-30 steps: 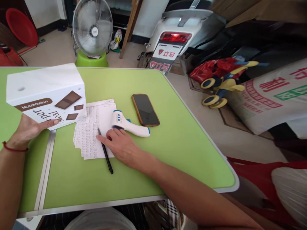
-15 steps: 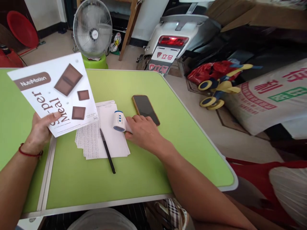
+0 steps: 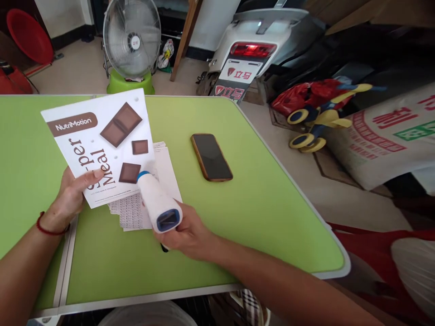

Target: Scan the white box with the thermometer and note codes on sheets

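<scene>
My left hand [image 3: 73, 194] grips the lower left edge of a flat white NutriMotion package [image 3: 108, 136], its thumb lying on the printed front with chocolate pieces. The package is tilted and held above the table. My right hand [image 3: 190, 231] is closed around a white infrared thermometer [image 3: 152, 194] with a blue-rimmed display facing me. Its blue front end points at the package's lower right corner. Under both lies a stack of paper sheets [image 3: 171, 174], partly covered. A black pen [image 3: 164, 248] shows only its end below my right hand.
A phone [image 3: 212, 156] in a brown case lies right of the sheets on the green table [image 3: 265, 208]. Beyond the table stand a fan [image 3: 132, 43] on a green stool and a white scooter [image 3: 251, 50]. A printed sack [image 3: 384, 136] stands on the floor at right.
My right hand has lifted the thermometer off the sheets, turned it and brought it left and nearer to me, by the package. The package has shifted right and slightly down in view.
</scene>
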Available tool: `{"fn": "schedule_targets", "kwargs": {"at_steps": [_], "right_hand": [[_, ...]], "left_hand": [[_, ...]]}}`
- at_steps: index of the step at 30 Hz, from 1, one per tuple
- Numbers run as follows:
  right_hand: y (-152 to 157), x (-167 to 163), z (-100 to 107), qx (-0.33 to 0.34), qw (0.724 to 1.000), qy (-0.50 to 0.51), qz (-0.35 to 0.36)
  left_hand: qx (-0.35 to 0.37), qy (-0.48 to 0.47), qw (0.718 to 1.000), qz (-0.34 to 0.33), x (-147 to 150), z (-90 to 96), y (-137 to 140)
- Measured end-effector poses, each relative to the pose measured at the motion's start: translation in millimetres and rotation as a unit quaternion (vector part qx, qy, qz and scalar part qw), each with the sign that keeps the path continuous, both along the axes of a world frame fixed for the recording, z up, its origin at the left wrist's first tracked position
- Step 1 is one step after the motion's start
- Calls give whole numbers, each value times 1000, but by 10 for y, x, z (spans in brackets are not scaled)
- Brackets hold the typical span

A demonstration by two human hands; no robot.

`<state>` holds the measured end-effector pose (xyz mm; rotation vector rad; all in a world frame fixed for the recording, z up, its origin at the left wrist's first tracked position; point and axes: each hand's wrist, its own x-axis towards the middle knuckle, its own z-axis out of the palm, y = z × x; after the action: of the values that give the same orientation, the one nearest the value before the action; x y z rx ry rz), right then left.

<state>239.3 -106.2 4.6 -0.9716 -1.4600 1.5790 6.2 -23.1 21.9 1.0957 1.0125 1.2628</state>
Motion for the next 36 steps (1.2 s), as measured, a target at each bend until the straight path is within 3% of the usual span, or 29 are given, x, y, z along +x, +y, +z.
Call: {"fn": "schedule_targets", "kwargs": {"at_steps": [4, 10, 20, 36], "right_hand": [[-43, -167, -152, -66, 994, 78, 26], [-40, -221, 17, -62, 993, 97, 7], [-17, -255, 47, -111, 988, 108, 17], [18, -245, 108, -101, 988, 119, 13]], "left_hand": [[10, 26, 999, -34, -21, -24, -30], [27, 48, 995, -86, -107, -79, -33], [10, 40, 997, -72, -59, -28, -51], [-7, 60, 995, -84, -71, -26, -38]]}}
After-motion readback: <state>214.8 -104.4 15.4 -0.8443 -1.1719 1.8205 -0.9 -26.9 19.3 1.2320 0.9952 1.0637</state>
